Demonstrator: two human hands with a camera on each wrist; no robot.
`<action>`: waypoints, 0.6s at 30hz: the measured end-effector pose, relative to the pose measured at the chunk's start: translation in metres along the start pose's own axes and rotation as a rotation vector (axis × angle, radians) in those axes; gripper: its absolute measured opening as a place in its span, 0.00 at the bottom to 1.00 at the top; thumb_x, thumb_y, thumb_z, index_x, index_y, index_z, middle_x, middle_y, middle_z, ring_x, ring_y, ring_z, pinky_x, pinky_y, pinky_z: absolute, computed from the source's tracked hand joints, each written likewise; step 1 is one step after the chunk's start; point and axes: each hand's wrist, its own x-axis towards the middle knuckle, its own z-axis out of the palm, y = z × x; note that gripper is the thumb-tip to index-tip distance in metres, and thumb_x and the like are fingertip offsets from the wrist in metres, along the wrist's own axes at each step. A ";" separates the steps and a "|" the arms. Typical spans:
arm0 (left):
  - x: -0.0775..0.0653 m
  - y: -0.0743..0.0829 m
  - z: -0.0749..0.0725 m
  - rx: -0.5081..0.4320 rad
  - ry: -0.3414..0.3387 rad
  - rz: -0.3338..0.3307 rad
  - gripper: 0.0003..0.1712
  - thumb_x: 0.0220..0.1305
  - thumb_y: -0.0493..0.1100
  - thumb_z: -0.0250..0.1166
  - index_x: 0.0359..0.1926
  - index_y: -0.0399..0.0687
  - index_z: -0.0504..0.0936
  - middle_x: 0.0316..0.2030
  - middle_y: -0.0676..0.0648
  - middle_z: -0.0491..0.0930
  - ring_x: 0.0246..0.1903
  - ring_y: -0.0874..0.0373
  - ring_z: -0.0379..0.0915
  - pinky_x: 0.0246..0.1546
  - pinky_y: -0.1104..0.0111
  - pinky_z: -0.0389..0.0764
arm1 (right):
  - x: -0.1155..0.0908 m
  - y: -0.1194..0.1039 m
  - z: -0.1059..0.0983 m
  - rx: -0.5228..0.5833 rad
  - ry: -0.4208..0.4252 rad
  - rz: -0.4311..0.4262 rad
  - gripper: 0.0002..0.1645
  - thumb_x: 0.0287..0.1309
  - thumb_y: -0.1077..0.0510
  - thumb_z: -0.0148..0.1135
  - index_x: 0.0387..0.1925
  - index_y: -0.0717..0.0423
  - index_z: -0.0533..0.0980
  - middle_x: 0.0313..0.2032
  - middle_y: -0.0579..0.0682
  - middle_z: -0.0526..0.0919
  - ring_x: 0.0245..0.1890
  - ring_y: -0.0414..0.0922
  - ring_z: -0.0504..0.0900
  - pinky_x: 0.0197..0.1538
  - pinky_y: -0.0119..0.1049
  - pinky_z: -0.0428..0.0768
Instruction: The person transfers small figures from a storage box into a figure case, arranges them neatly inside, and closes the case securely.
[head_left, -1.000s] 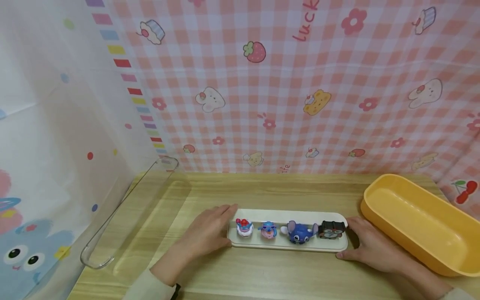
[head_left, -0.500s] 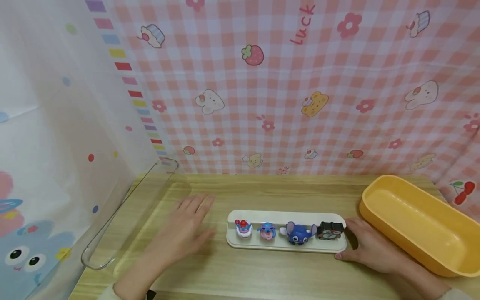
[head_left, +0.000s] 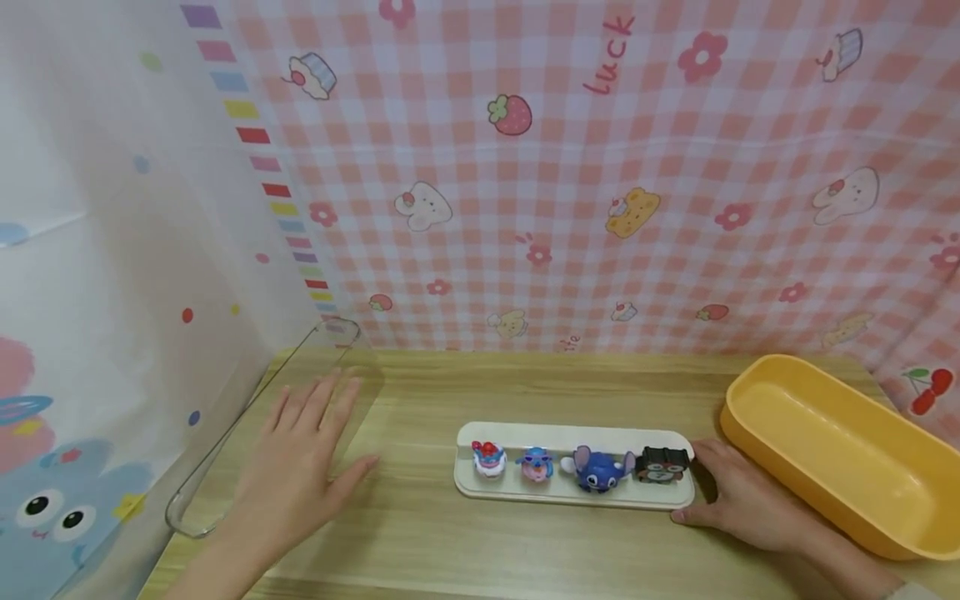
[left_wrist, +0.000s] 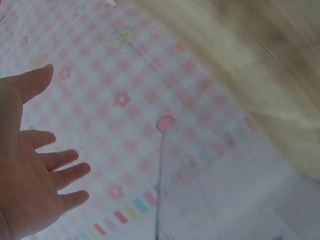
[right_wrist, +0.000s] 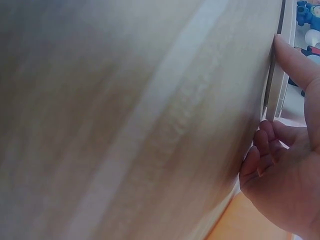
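Four toy figures (head_left: 576,465) in white tray (head_left: 570,433), right fingers (head_left: 693,515) gripping its end; left fingers (head_left: 315,404) spread, empty

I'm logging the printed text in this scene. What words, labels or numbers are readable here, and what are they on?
"Luck" in red script, on the pink checked backdrop cloth.
A small red scrap of writing low on the same cloth, just above the table: too small to read.
The figures on the white tray show no readable text.
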 end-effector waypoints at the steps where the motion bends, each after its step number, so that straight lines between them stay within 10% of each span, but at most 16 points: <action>1: -0.003 -0.002 -0.001 0.012 0.010 -0.012 0.50 0.73 0.74 0.53 0.76 0.40 0.66 0.71 0.32 0.69 0.68 0.31 0.65 0.74 0.37 0.58 | 0.000 0.000 0.000 0.002 -0.001 0.002 0.59 0.40 0.26 0.81 0.63 0.63 0.77 0.55 0.53 0.81 0.57 0.53 0.78 0.60 0.59 0.76; 5: -0.016 -0.010 -0.006 0.038 0.029 -0.081 0.57 0.71 0.81 0.31 0.78 0.40 0.65 0.72 0.30 0.66 0.68 0.30 0.64 0.74 0.36 0.56 | 0.000 0.001 0.000 0.005 0.001 0.003 0.59 0.40 0.26 0.81 0.63 0.62 0.77 0.56 0.53 0.81 0.57 0.53 0.78 0.60 0.58 0.76; 12: -0.037 -0.034 -0.010 0.069 -0.004 -0.214 0.59 0.59 0.73 0.67 0.79 0.42 0.62 0.73 0.27 0.62 0.67 0.25 0.59 0.68 0.27 0.56 | -0.001 0.001 0.000 -0.008 0.014 -0.003 0.58 0.39 0.26 0.81 0.63 0.62 0.77 0.54 0.51 0.81 0.56 0.50 0.78 0.58 0.56 0.77; 18: -0.050 -0.049 -0.010 0.076 -0.042 -0.319 0.64 0.53 0.75 0.72 0.78 0.39 0.64 0.73 0.24 0.61 0.64 0.21 0.59 0.62 0.26 0.59 | 0.000 -0.001 -0.001 -0.004 -0.003 0.007 0.59 0.40 0.26 0.81 0.63 0.62 0.77 0.54 0.51 0.81 0.56 0.50 0.78 0.59 0.57 0.77</action>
